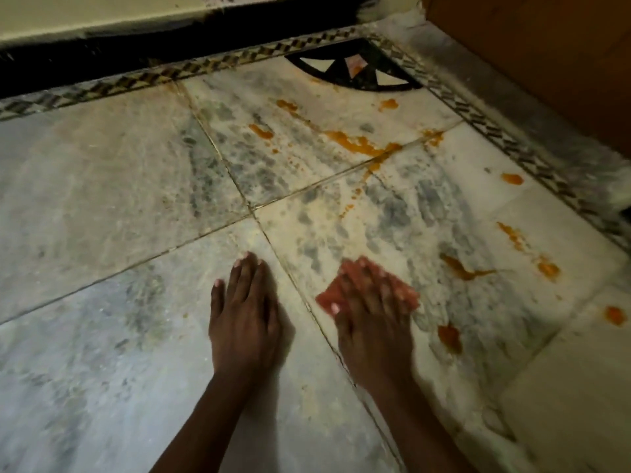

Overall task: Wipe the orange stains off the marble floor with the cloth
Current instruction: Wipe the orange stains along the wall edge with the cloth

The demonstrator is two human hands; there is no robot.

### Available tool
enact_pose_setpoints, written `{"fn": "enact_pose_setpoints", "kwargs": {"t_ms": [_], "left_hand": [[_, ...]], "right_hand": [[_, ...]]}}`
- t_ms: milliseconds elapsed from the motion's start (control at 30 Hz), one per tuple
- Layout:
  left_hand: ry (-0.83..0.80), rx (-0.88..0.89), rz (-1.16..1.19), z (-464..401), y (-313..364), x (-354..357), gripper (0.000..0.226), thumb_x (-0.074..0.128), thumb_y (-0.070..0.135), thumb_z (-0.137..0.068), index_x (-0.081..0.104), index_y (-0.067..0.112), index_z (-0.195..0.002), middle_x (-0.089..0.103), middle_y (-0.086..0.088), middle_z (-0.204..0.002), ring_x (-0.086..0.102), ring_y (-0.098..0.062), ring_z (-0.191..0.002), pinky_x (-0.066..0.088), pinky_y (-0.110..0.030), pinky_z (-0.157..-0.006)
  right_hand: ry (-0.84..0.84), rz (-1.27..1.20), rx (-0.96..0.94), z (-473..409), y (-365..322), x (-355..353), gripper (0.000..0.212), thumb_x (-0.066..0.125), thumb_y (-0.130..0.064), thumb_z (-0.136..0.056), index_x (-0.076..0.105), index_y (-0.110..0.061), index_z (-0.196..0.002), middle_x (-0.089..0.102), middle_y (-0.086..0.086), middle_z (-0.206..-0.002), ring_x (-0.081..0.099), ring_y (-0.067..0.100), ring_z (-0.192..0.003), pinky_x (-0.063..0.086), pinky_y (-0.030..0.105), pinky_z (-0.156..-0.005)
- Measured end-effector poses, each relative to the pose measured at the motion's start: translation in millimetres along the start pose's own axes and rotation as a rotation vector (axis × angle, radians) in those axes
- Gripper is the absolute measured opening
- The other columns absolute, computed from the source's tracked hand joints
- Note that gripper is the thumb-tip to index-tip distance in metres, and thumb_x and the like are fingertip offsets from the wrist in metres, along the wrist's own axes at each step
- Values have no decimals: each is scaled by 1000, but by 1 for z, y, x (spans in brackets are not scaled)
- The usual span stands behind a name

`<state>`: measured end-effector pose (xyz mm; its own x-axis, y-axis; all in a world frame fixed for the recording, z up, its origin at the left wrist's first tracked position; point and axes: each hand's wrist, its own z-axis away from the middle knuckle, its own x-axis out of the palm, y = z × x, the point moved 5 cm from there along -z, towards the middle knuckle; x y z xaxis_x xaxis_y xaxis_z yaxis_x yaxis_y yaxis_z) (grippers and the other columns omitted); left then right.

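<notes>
My right hand [374, 312] lies flat with fingers straight, pressing a pink cloth [345, 288] onto the marble floor [102, 206]; the hand is blurred, so I can't make out finer detail. My left hand [244, 312] rests palm down beside it on the next slab, fingers straight and together, holding nothing. Orange stains lie to the right of the cloth: a blob [450, 337] near my right wrist and a streak [464, 268] just beyond the fingers. A longer smear [358, 143] crosses the slab joint farther out, with smaller spots scattered toward the patterned border [512, 148] (black and white inlay). A brown wooden panel [546, 56] stands in the far right corner. I see no containers here
</notes>
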<state>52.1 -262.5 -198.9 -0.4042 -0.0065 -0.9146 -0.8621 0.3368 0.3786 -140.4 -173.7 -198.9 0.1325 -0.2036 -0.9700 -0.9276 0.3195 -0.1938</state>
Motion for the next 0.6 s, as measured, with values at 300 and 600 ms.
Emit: {"fn": "enact_pose_setpoints", "kwargs": {"t_ms": [300,600], "left_hand": [[-30,-19,5,-3,-1,-5,68,38,37,-97,40,16,-162,27,-4,-173,24,-21,-161,23,-52,-129],[-69,-4,18,6,4,-5,69,38,37,-97,38,13,-162,27,-8,-173,22,-25,-161,15,-48,-131]], "right_hand": [[-78,-9,-31,-39,-50,19,62,27,-49,-108,25,-32,-168,12,-3,-178,8,28,-165,16,58,-129],[-97,-56,193,-17,-10,3,63,35,-50,-107,26,-35,-167,11,-3,-179,5,28,-165,4,57,-131]]}}
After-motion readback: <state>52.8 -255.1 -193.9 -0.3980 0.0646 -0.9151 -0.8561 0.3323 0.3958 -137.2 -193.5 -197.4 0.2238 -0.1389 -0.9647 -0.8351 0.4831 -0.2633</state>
